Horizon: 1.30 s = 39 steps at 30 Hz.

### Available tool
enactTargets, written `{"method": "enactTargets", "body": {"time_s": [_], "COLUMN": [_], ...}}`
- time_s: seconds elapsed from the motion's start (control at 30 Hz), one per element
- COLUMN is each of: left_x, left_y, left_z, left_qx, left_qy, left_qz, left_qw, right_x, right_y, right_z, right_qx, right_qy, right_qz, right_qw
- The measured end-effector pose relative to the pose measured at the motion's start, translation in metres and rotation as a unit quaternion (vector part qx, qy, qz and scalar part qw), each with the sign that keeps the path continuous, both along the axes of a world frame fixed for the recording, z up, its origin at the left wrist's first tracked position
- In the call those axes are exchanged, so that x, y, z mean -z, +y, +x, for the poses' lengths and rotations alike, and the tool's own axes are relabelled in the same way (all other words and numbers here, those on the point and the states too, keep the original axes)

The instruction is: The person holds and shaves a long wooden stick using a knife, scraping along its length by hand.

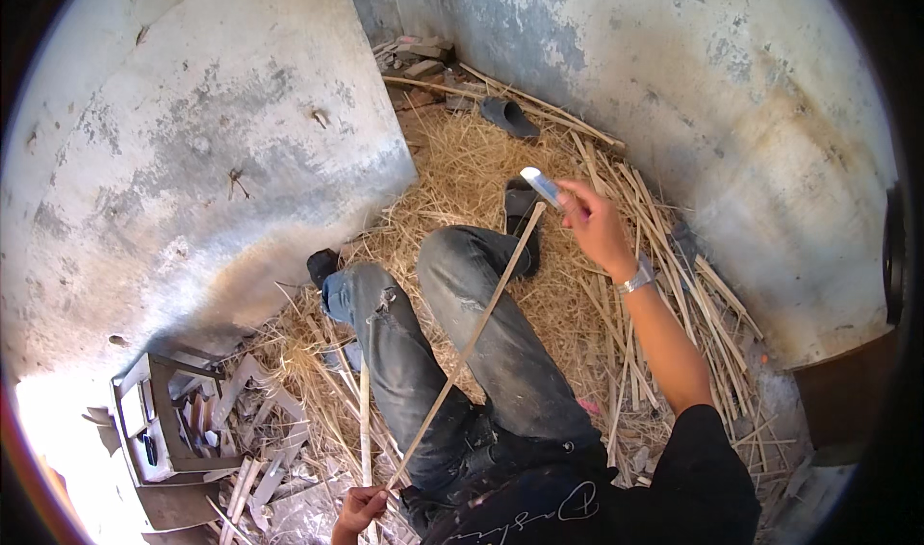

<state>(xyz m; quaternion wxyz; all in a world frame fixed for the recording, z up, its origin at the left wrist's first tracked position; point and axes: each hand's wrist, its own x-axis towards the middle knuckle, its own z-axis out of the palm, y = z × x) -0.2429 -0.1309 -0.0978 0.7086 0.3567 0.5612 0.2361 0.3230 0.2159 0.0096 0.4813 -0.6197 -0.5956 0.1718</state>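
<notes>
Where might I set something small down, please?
No floor looks bare; the most open straw lies between the left wall and grey slipper, and beside the right thigh, short of the stick pile. Crowded: that pile and the scraps around the box-like frame. The strip crosses that thigh.

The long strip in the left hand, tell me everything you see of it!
The strip is long, narrow, nearly straight and pale tan, and looks like split bamboo or wood. It slants in front of the worn grey jeans. The left hand holds its lower visible end; its upper end is beside the shiny tool in the right hand. Whether they touch is unclear.
</notes>
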Motion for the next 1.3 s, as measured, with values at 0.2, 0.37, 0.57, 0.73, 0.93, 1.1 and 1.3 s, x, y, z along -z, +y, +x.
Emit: {"method": "enactTargets", "body": {"time_s": [0.2, 0.37, 0.57, 0.73, 0.93, 1.1, 1.3], "left_x": [-0.001, 0.001, -0.001, -0.003, -0.011, -0.019, -0.020], "left_y": [0.005, -0.004, 0.004, 0.011, 0.015, 0.028, 0.058], "left_z": [0.006, 0.008, 0.012, 0.012, 0.021, 0.036, 0.085], "left_qx": [0.010, 0.002, 0.022, 0.012, 0.007, 0.036, 0.003], "left_qy": [0.046, 0.043, 0.042, 0.055, -0.025, -0.018, -0.068], "left_qz": [0.013, -0.002, -0.005, -0.013, -0.042, -0.031, -0.019], "left_qw": [0.999, 0.999, 0.999, 0.998, 0.999, 0.999, 0.997], "right_x": [0.028, 0.038, 0.037, 0.044, 0.048, 0.050, 0.050], "right_y": [-0.001, -0.011, -0.014, -0.005, -0.024, 0.005, -0.040], "right_z": [-0.009, -0.014, -0.019, -0.020, -0.047, -0.037, -0.079], "right_qx": [-0.025, -0.032, -0.009, -0.003, -0.133, -0.032, -0.194], "right_qy": [-0.012, -0.009, 0.038, 0.007, -0.118, -0.039, -0.157], "right_qz": [0.050, 0.086, 0.105, 0.107, 0.116, 0.223, 0.200], "right_qw": [0.998, 0.996, 0.994, 0.994, 0.977, 0.973, 0.947]}}
